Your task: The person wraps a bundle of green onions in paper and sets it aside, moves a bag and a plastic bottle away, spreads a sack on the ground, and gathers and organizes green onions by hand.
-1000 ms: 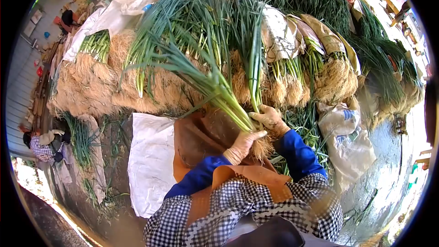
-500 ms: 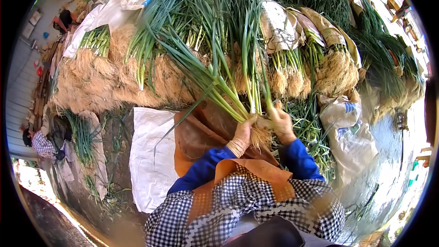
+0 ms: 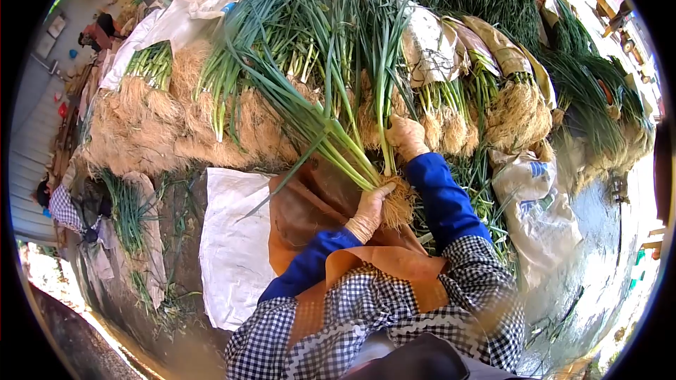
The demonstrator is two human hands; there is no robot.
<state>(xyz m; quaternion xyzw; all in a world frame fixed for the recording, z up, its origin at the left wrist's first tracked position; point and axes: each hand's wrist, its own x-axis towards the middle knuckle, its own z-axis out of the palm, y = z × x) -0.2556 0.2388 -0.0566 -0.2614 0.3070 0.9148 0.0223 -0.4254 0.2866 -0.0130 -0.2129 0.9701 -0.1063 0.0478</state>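
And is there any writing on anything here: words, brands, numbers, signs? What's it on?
No text can be read.
Blue markings on the pale sack at right: too small and blurred to read.
Blue patch by the white sheet at upper left: cannot tell whether it is print.

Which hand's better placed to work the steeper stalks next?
Probably right: the right hand is up at the steeper stalks, while the left hand is occupied gripping the slanted stalks near the roots.
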